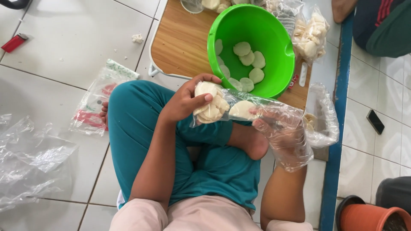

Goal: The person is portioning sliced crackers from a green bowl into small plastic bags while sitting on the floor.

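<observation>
Our left hand (184, 100) is curled around a small clear bag (222, 105) of pale round crackers, fingers closed on its filled end, thumb across the top. Our right hand (280, 130), inside a loose plastic glove, pinches one round cracker (243, 109) at the bag's open mouth, fingers closed on it. The bag lies with its long axis running left to right between our hands, its mouth facing the right hand, so that hand is the nearer to the opening. Just beyond our hands, tilted toward us on the wooden tabletop (180, 42), sits a green bowl (274, 51) with more crackers in it, nearer the right hand. Filled bags (310, 36) lie past the bowl; empty plastic wrappers (30, 158) rest on the tiled floor to our left.
</observation>
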